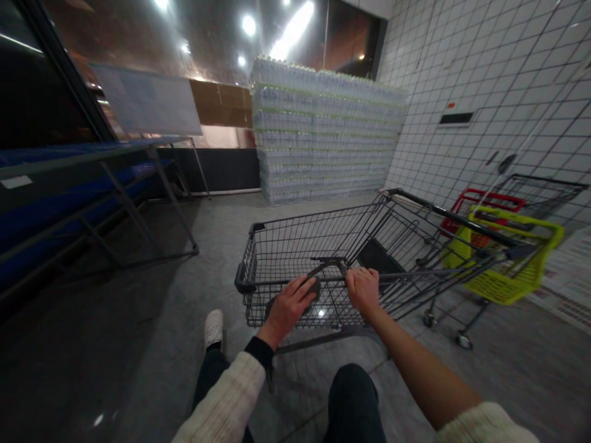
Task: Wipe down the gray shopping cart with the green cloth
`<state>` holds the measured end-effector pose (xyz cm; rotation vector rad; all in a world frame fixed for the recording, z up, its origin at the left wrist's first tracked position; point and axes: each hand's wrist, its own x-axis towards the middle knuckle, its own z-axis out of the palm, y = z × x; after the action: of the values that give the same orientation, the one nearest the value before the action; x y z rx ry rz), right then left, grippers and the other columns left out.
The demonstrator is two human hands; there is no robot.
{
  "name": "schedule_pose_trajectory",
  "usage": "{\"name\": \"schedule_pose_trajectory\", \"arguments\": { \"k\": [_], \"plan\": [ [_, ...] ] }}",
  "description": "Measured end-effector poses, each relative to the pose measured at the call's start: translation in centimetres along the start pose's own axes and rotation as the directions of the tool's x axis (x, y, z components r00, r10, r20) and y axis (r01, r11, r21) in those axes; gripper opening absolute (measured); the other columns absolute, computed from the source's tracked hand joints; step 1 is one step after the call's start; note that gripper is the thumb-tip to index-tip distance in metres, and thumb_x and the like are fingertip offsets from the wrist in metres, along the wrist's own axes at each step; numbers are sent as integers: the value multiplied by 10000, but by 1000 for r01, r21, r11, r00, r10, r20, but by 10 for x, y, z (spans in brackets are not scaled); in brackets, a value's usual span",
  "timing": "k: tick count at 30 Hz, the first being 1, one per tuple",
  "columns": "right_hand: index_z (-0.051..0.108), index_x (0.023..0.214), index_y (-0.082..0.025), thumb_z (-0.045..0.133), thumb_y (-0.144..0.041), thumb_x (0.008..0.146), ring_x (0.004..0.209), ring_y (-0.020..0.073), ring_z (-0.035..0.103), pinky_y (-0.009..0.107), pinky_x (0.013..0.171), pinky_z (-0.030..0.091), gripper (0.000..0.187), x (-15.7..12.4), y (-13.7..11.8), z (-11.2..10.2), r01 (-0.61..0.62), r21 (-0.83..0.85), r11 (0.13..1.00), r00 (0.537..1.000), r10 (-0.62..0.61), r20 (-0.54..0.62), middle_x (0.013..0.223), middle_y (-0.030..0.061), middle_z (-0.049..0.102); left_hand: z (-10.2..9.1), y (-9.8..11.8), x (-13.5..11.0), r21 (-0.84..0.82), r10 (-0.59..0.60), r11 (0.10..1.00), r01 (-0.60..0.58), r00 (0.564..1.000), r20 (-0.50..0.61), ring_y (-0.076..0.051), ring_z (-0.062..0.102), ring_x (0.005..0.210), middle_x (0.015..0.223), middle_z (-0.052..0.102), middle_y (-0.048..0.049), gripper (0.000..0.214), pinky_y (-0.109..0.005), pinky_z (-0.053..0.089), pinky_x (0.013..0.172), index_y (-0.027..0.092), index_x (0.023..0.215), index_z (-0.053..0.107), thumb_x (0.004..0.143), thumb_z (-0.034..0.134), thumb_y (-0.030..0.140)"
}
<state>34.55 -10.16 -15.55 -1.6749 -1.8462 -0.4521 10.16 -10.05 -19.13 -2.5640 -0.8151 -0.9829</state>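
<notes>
A dark wire shopping cart (295, 246) stands in front of me, its handle (443, 212) toward the right. My left hand (293, 301) curls its fingers over a dark round piece (315, 289) that looks like a wheel, at the cart's near side. A curved dark bar (325, 266) runs from this piece toward my right hand. My right hand (362, 288) is closed in a fist around the near top rail beside the bar's end; whether it also grips the bar is unclear. The lower part of the round piece is partly hidden by my left hand.
Shrink-wrapped bottles (323, 135) are stacked high at the back. A metal rack (157, 178) with blue shelves stands left. At right, a yellow basket (503, 264) and a red basket (484, 200) stand near a wire cart (545, 184) and the tiled wall (498, 74).
</notes>
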Motion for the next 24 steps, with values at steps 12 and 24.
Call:
{"name": "schedule_pose_trajectory", "arguments": {
  "k": [12,24],
  "plan": [
    [540,612,-196,347,-257,970,720,169,523,346,816,241,411,3,-2,4,6,-25,1000,1000,-7,-23,667,28,668,-82,-78,-92,-32,-356,934,355,927,-114,-209,382,1384,1432,495,-51,476,-478,380,1133,219,1129,641,831,346,-6],
    [590,665,-191,350,-246,965,764,191,545,361,803,258,388,2,0,4,22,-87,996,999,-17,49,709,54,681,-6,6,23,-302,-437,872,386,891,-124,-203,390,1368,1422,484,-76,518,-474,387,1130,216,1169,596,775,401,-58]
  ]
}}
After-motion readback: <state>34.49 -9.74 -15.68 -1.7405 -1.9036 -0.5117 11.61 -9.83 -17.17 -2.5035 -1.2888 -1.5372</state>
